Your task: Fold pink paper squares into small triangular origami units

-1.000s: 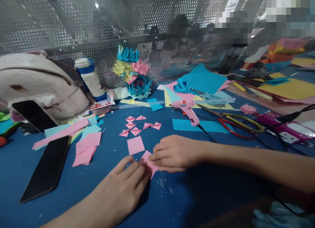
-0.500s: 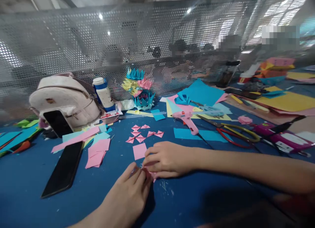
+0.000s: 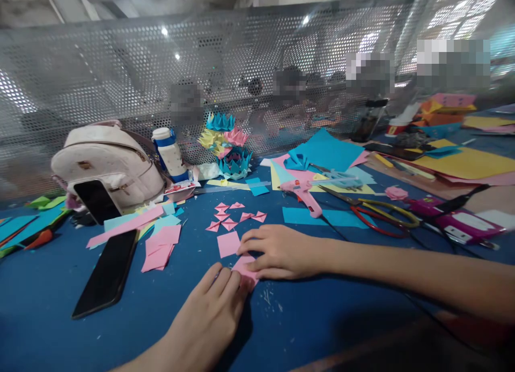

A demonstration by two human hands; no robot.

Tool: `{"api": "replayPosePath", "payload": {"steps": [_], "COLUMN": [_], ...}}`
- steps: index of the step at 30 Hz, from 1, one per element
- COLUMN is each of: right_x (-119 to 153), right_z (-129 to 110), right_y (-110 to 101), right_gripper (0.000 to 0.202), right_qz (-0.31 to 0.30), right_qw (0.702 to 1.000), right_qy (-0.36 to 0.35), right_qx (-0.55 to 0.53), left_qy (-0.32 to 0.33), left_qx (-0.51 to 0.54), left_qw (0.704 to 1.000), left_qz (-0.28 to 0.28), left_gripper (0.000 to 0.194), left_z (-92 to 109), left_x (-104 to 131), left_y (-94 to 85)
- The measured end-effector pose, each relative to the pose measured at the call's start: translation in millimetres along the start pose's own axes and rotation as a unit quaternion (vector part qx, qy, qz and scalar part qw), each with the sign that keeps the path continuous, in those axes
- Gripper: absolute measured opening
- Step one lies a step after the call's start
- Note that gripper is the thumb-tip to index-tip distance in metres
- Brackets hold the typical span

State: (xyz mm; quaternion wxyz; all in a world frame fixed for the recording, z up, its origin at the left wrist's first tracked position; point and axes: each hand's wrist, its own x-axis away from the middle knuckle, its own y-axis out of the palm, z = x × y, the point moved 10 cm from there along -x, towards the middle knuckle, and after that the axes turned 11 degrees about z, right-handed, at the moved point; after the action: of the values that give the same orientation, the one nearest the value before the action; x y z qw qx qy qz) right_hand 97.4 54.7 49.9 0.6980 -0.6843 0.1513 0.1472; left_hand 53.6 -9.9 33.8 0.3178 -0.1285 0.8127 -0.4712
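A small pink paper (image 3: 246, 267) lies on the blue table between my two hands. My left hand (image 3: 213, 307) has its fingers curled and pressed together on the paper's lower left edge. From the right, my right hand (image 3: 281, 252) rests its fingertips on the paper's right side, fingers somewhat bent. Just above it is a flat pink square (image 3: 228, 245), near my right fingertips. Several small folded pink pieces (image 3: 221, 216) lie beyond that square. A stack of pink squares (image 3: 160, 248) sits to the left.
A black phone (image 3: 107, 273) lies at left, before a white backpack (image 3: 108, 157) and a bottle (image 3: 168, 155). Paper flowers (image 3: 227, 147) stand at the back. A pink glue gun (image 3: 306, 195), its cord and scissors (image 3: 386, 216) lie right, above my right forearm.
My right hand has moved slightly up, and its fingers are a little farther from my left hand. More of the pink paper between them shows, now looking flatter.
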Motion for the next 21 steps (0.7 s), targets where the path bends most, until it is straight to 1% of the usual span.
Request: {"api": "replayPosePath", "payload": {"steps": [3, 6, 8, 10, 12, 14, 15, 18, 21], "right_x": [12.8, 19.6, 19.7, 17.2, 14.0, 11.5, 10.7, 9.2, 8.7], "right_z": [6.1, 6.9, 5.9, 6.7, 11.0, 17.2, 20.0, 25.2, 26.1], "right_y": [-7.8, -12.7, -13.9, -14.2, -13.5, -9.0, -5.7, 3.4, 8.4], "right_gripper": [0.028, 0.024, 0.025, 0.028, 0.028, 0.025, 0.028, 0.042, 0.041], "right_qz": [0.004, 0.004, 0.006, 0.016, 0.032, 0.036, 0.033, 0.024, 0.028], "right_qw": [1.000, 0.999, 0.999, 0.998, 0.996, 0.994, 0.993, 0.992, 0.991], "right_qy": [0.031, 0.045, 0.047, 0.054, 0.070, 0.091, 0.100, 0.114, 0.115], "right_qx": [-0.004, 0.003, 0.001, -0.014, -0.039, -0.056, -0.057, -0.050, -0.066], "left_qy": [-0.012, -0.044, -0.066, -0.114, -0.145, -0.162, -0.170, -0.192, -0.206], "left_qx": [0.070, 0.160, 0.222, 0.282, 0.290, 0.289, 0.288, 0.284, 0.288], "left_qw": [0.997, 0.983, 0.970, 0.951, 0.945, 0.943, 0.941, 0.939, 0.935], "left_qz": [-0.042, -0.076, -0.077, -0.060, -0.048, -0.044, -0.043, -0.036, -0.024], "left_gripper": [0.034, 0.043, 0.038, 0.031, 0.036, 0.039, 0.038, 0.032, 0.020], "left_z": [-8.3, -22.0, -31.6, -45.3, -55.4, -59.5, -60.2, -60.1, -59.9], "left_x": [-3.0, -5.4, -7.9, -10.6, -12.8, -14.9, -15.8, -17.8, -18.9], "left_y": [1.8, 1.4, 0.5, 1.8, 7.3, 14.8, 18.6, 27.6, 32.4]}}
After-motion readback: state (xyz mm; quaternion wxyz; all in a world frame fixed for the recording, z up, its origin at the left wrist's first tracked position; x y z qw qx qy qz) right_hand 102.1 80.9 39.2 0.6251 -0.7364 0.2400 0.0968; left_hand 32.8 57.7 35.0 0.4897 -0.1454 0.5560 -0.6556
